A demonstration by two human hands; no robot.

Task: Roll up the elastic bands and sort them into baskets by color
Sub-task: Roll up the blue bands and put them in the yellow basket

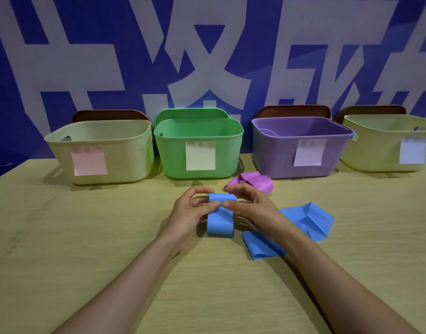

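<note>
A blue elastic band [220, 219] is partly rolled at its far end, and its loose tail runs toward me on the wooden table [86, 249]. My left hand [193, 209] and my right hand [249, 203] pinch the roll from either side, thumbs meeting on its front. The rest of the blue band [308, 221] lies crumpled to the right, partly under my right forearm. A pink-purple band [254, 180] lies bunched just beyond my right hand.
Four open baskets line the back of the table: a cream one with a pink note [125, 150], a green one [173, 153], a purple one [274, 153] and a cream one with a pale note [376, 150]. A blue-and-white wall stands behind them.
</note>
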